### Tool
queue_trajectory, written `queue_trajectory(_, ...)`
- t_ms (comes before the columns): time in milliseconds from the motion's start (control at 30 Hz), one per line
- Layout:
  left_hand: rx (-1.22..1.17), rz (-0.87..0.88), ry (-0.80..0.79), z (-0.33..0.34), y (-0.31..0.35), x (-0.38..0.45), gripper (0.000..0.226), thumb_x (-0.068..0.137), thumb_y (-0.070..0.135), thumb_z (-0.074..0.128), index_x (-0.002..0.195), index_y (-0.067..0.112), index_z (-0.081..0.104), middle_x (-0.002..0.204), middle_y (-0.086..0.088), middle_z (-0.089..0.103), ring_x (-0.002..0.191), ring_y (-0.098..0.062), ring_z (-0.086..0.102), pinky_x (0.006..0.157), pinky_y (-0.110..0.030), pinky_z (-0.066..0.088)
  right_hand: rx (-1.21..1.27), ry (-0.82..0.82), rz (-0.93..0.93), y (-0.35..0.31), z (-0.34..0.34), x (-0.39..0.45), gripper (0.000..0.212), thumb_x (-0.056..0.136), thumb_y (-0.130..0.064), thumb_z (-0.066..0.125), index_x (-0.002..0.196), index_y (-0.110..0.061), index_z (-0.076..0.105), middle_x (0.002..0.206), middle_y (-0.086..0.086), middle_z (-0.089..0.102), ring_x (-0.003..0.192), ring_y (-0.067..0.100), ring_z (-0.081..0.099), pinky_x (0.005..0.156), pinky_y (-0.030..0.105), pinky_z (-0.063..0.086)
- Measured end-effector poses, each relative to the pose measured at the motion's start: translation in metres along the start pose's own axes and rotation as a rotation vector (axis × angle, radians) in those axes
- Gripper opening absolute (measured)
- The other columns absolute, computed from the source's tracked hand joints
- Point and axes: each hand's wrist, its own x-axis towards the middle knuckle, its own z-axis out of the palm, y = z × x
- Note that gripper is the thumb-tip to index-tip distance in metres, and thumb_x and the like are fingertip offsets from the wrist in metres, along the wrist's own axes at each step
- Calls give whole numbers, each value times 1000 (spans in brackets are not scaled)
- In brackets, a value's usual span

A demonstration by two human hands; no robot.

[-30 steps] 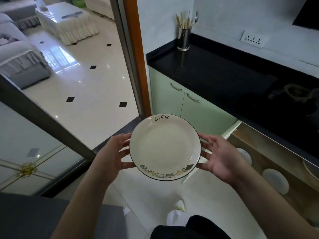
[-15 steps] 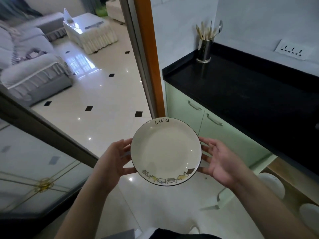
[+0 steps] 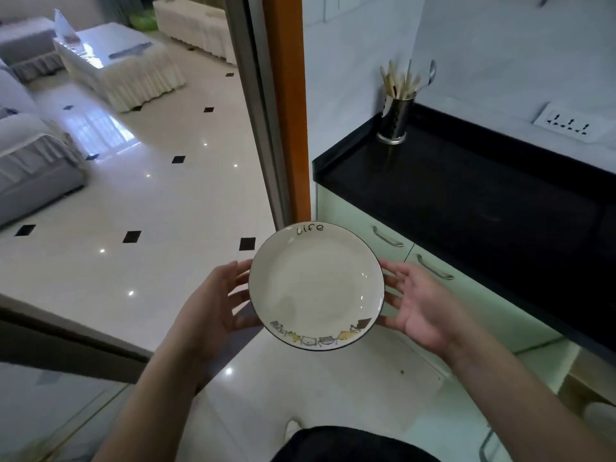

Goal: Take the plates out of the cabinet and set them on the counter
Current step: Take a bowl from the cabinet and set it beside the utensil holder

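- The plate (image 3: 316,286) is held in the air in front of the person, over the white floor (image 3: 150,211) and short of the counter (image 3: 466,195), face up and roughly level.
- It is cream with a thin dark rim; the word "life" is written in black on its far edge, and a row of small cartoon animal figures runs along its near edge.
- The left hand (image 3: 213,308) grips the plate's left edge, fingers spread and curled under the rim, with the thumb near the lower left edge.
- The right hand (image 3: 423,308) supports the right edge, palm open and turned up, fingers spread against the rim and passing beneath it.
- Both forearms are bare and reach in from the bottom of the view.
- To the right, pale green cabinet doors (image 3: 383,235) with metal handles stand closed under the counter; at the lower right edge a cabinet stands open, its contents too cut off to tell.
- The counter is black and bare near the plate.
- At its far left corner stands a metal holder (image 3: 395,120) with chopsticks and a spoon upright in it.
- A white socket strip (image 3: 570,123) is fixed to the wall above the counter; no writing on it can be read.
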Motion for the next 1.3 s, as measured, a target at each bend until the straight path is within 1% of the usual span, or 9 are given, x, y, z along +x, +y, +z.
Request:
queue_trajectory(367,332,-20,-149,59,60,124,64,44,46,69,103,24,77,110,2,72,102,-23,69,72,-49,60,134,156,-63,-51,-8,70,29,93,-27,51,113,-18,71,124,10,62,108,27,59,70,48,58)
queue_trajectory(433,340,-114,-141,88,65,152,52,50,38,75,96,14,76,104,-3,70,100,-24,67,74,-54,60,172,199,-73,-65,-24,88,27,91,-26,54,109,-18,73,121,9,64,110,27,59,72,51,58)
queue_trajectory(567,402,-229,-111,147,71,209,39,84,26,71,114,1,69,104,-16,71,89,-33,71,69,-52,61,223,269,-84,-93,-54,126,28,92,-25,55,113,-14,70,120,9,65,108,27,62,71,50,58)
queue_trajectory(633,437,-241,-109,173,74,230,37,85,25,70,112,0,70,102,-20,73,76,-33,74,62,-49,62,253,286,-92,-108,-69,143,27,94,-24,53,115,-15,67,120,9,65,110,27,62,71,49,58)
queue_trajectory(700,478,-252,-149,194,75,251,40,85,28,70,113,0,69,98,-21,72,75,-31,73,73,-52,61,238,293,-90,-126,-83,160,26,95,-24,51,115,-18,67,118,7,68,110,26,63,73,48,58)
queue_trajectory(833,433,-276,-142,220,77,296,37,86,29,71,117,7,69,115,-19,70,101,-40,68,91,-58,54,198,298,-66,-154,-104,192,27,95,-27,51,115,-19,68,115,4,71,103,23,69,80,45,58)
queue_trajectory(1000,441,-272,-195,237,73,346,32,90,29,68,119,15,69,120,-14,67,105,-37,67,80,-57,58,221,360,0,-175,-114,229,27,96,-26,50,119,-17,62,120,5,64,110,25,62,81,46,56)
queue_trajectory(1133,525,-169,-233,250,69,390,23,96,29,59,116,25,69,115,-3,67,106,-22,63,66,-35,60,198,441,50,-183,-111,263,31,97,-25,49,126,-17,57,122,7,62,111,27,60,92,49,52)
queue_trajectory(1300,460,-249,-194,272,69,439,24,98,31,51,110,19,67,98,-4,75,95,-26,68,74,-41,57,192,597,108,-203,-96,305,26,95,-27,52,118,-20,59,116,7,62,112,27,56,101,52,45)
